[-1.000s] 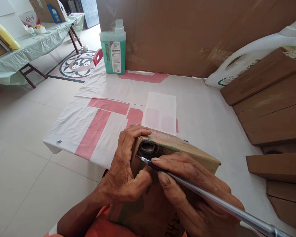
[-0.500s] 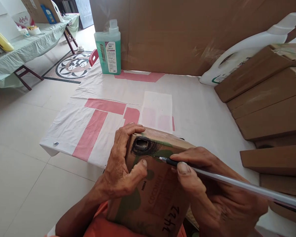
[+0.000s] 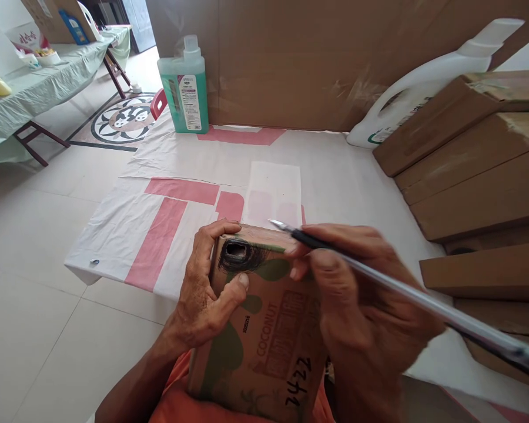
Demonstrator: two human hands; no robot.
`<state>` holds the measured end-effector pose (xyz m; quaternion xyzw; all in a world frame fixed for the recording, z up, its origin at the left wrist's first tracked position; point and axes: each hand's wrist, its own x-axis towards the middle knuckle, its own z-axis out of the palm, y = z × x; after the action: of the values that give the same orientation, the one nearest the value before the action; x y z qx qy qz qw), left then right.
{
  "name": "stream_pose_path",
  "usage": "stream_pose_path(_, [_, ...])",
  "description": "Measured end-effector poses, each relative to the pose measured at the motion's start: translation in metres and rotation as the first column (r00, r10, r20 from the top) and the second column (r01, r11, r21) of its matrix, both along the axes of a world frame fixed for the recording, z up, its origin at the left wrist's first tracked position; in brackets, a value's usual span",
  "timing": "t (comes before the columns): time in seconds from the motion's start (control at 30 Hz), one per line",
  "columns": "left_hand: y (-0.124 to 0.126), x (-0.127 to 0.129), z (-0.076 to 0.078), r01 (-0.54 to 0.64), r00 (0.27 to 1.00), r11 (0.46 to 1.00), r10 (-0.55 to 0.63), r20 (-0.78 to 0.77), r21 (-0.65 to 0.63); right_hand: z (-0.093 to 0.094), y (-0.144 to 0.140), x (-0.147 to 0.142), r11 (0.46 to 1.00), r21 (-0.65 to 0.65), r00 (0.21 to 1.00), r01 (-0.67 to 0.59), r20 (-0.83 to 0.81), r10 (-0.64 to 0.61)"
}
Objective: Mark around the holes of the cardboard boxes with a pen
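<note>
Cardboard box (image 3: pixel 264 329), printed COCONUT with green shapes and a handwritten 2422, rests tilted on the person's lap at the near edge of the surface (image 3: pixel 348 188), which is covered in white and pink sheeting. The left hand (image 3: pixel 205 294) braces it, fingers wrapped over the far left corner and thumb pressed just beside a blackened hole (image 3: pixel 237 251) near that corner. The right hand (image 3: pixel 357 299) has its fingers closed around one long pen (image 3: pixel 379 279), whose tip hangs free just above the box's far edge, not touching it. To mark the box well, the left hand's grip would best stay firm so the face does not rock, and the tip would need to land squarely on flat cardboard, clear of the thumb. Counted: one box in hand, one pen, one green bottle (image 3: pixel 183 88), one white jug (image 3: pixel 423 82) lying against a brown cardboard wall (image 3: pixel 291 59), and several stacked cardboard pieces (image 3: pixel 476 176) at the right.
</note>
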<state>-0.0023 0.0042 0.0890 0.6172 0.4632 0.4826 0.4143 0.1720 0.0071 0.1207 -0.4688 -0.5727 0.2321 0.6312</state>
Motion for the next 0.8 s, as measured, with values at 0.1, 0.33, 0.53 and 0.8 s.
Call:
stream_pose_path(0.1, [0.001, -0.006, -0.006, -0.044, 0.999, 0.999, 0.044, -0.003, -0.021, 0.0, 0.006, 0.013, 0.983, -0.019, 0.966, 0.184, -0.183, -0.184])
stream_pose_path(0.33, [0.0, -0.026, -0.02, -0.182, 0.983, 0.975, 0.185, 0.012, -0.127, -0.076, 0.02, 0.075, 0.88, -0.414, 0.972, 0.233, 0.122, -0.2])
stream_pose_path(0.53, [-0.002, -0.027, -0.019, -0.24, 0.971, 0.963, 0.236, -0.044, -0.12, -0.114, 0.045, 0.054, 0.707, -0.647, 0.673, 0.286, 0.66, 0.332])
stream_pose_path(0.8, [0.0, -0.025, -0.015, -0.252, 0.967, 0.96, 0.245, -0.072, -0.123, -0.121, 0.052, 0.042, 0.604, -0.706, 0.522, 0.37, 0.696, 0.493])
